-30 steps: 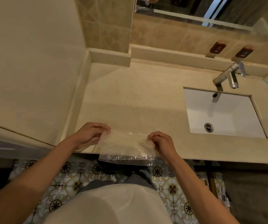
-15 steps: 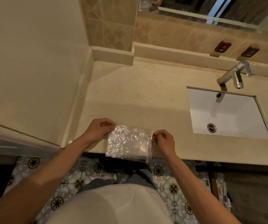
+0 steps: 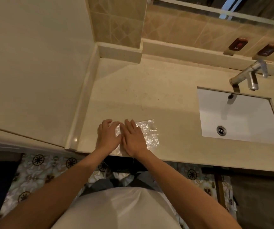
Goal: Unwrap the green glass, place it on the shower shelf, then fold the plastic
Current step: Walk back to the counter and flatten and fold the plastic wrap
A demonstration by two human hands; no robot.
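Observation:
A crinkled sheet of clear plastic (image 3: 150, 133) lies flat on the beige counter (image 3: 149, 90), close to its front edge. My left hand (image 3: 108, 135) and my right hand (image 3: 133, 136) rest side by side on the sheet's left part, palms down, fingers spread and pointing away from me. Both press on the plastic without gripping it. The right part of the sheet shows beyond my right hand. The green glass and the shower shelf are not in view.
A white rectangular sink (image 3: 238, 116) with a chrome tap (image 3: 248, 75) is set into the counter at the right. A beige wall (image 3: 34, 63) bounds the left side. A tiled backsplash and a mirror stand behind. Patterned floor tiles (image 3: 38, 171) show below the counter edge.
The plastic was held up by its two sides between my hands; now it lies on the counter and both hands press flat on it, close together.

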